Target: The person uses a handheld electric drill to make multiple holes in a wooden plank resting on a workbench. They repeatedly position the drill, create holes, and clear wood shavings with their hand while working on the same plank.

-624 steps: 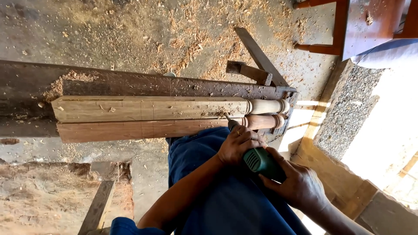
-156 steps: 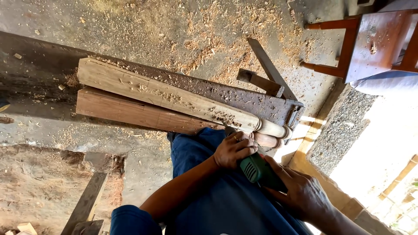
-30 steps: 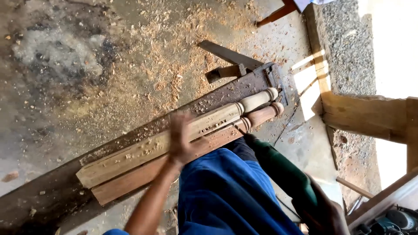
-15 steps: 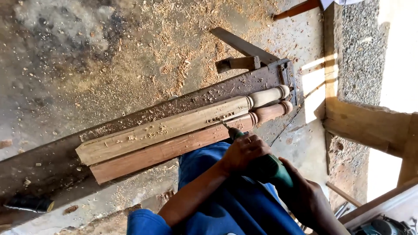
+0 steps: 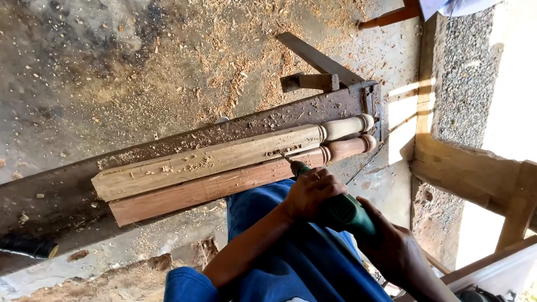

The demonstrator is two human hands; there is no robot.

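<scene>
Two turned wooden legs lie side by side on a dark workbench plank: a pale leg behind and a reddish leg in front, their rounded ends to the right. A green power drill points at the pale leg near its turned end. My left hand wraps the drill's front, close to the bit. My right hand grips the drill's rear handle. Wood shavings lie on the pale leg. Blue trousers fill the lower middle.
Sawdust and shavings cover the concrete floor. Timber offcuts lean behind the bench's right end. A wooden frame stands at the right by a gravel strip. A dark tube end lies at the lower left.
One second ago my left hand rested on the pale leg further left. It has since come back to the drill's front, and the bit now sits against the pale leg.
</scene>
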